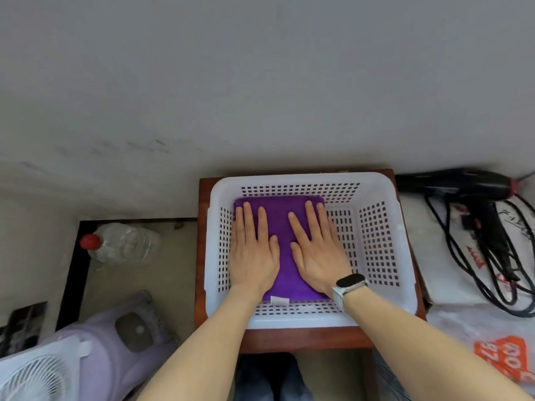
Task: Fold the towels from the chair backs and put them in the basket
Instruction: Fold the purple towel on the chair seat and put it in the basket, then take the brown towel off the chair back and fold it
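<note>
Purple towel (282,264) folded and lying flat in the white basket (379,241), both our hands pressing on it.

We are laying the left hand (254,253) and the right hand (317,250) palm-down side by side on the cloth, fingers spread and flat, gripping nothing. We judge this is smoothing the fold so it is sitting level on the basket floor. Under our palms the towel is filling the left part of the basket; to the right of the right hand, bare perforated floor is showing. A small white label (279,300) is sticking out at the towel's near edge, below our wrists. The basket is resting on a wooden stand (304,338). No chair backs are showing, so we cannot tell what remains.
</note>
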### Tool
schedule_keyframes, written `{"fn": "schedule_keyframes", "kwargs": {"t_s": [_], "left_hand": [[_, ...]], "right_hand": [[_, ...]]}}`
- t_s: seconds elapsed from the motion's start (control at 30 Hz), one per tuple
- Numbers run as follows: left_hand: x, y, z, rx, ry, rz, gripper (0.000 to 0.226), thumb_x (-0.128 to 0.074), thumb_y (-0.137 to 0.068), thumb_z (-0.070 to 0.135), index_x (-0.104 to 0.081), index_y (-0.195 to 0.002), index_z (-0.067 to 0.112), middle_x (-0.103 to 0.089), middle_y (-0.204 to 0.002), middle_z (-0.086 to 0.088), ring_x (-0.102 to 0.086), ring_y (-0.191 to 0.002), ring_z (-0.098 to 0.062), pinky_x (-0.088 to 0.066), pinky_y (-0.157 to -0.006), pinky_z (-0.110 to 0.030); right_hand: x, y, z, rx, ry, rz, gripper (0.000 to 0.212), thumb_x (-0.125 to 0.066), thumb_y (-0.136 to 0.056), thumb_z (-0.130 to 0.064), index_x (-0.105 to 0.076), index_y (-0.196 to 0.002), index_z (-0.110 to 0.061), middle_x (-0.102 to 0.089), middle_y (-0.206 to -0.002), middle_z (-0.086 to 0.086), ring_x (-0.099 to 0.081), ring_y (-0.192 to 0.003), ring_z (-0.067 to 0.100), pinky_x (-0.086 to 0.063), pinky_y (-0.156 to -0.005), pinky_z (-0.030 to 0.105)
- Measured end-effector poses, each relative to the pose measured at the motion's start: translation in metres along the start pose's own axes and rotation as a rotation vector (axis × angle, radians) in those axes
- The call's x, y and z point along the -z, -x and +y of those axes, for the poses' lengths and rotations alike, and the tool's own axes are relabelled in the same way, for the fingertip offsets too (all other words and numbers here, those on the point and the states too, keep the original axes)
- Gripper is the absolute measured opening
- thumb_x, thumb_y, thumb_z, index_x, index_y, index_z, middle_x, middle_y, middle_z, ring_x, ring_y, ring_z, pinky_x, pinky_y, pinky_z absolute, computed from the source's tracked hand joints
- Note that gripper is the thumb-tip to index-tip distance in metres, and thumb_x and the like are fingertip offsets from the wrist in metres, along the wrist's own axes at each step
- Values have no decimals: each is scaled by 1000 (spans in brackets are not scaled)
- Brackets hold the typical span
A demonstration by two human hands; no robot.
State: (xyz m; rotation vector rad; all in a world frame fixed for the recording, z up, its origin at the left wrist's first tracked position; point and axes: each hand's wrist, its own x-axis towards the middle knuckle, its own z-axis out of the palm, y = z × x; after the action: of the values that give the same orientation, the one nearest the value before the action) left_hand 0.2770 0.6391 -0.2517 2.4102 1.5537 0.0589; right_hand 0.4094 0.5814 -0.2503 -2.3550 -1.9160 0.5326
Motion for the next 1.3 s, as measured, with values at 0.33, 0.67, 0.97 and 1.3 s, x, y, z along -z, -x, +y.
{"fn": "schedule_keyframes", "kwargs": {"t_s": [0.33,0.67,0.97,1.3], "left_hand": [[62,-13,7,-20,-98,-185,50,-32,-96,31,-28,-141,11,-24,-152,-13,-21,-140,-27,-23,-111,-37],[196,93,-46,247,254,147,37,-43,-93,26,-49,-128,13,-53,-130,-7,-48,-120,-24,-36,-100,-38],[224,387,-107,783,386,500,32,-51,-91,18,-55,-121,7,-57,-126,-12,-49,-119,-28,-30,-96,-27],[166,803,-22,1478,312,796,32,-53,-89,17,-58,-119,8,-61,-119,-14,-55,-111,-30,-42,-93,-36]], "right_hand": [[79,-2,-13,-18,-26,-300,54,-34,-96,-30,-17,-146,-19,-5,-156,13,-3,-143,32,-18,-114,48],[163,59,-118,229,-200,-153,35,-33,-96,-20,-52,-124,-11,-59,-123,9,-54,-112,29,-45,-93,42],[121,234,-283,709,-274,-266,28,-38,-93,-16,-58,-112,-11,-62,-113,9,-56,-107,29,-44,-88,35],[15,560,-379,1317,-143,-643,26,-43,-93,-15,-61,-110,-9,-66,-114,10,-58,-106,29,-40,-85,29]]}}
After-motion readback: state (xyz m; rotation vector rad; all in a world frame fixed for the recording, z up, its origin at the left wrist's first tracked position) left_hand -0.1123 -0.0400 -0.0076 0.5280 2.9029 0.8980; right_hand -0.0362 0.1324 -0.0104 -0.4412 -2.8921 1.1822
